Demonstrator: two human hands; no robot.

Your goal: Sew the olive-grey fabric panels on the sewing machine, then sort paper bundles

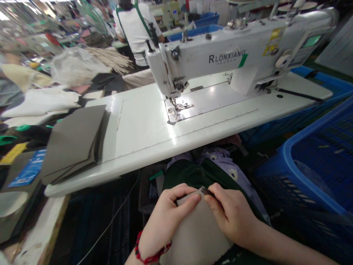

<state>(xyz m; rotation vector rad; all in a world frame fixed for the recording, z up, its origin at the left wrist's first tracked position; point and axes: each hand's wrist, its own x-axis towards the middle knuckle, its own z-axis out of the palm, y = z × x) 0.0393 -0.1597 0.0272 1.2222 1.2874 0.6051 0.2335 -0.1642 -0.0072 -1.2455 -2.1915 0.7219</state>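
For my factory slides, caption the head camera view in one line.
Left hand holds a beige sheet on the lap, right hand pinches a small metal piece, Lonxiang sewing machine beyond.

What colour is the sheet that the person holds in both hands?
Pale greyish beige, plain; the head view shows the sheet best.

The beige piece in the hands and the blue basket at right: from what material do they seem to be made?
The beige piece looks like matte leather or synthetic leather, with a dull surface and a soft edge; the picture cannot settle which. The blue basket seems moulded plastic, with a smooth, glossy rim and lattice walls.
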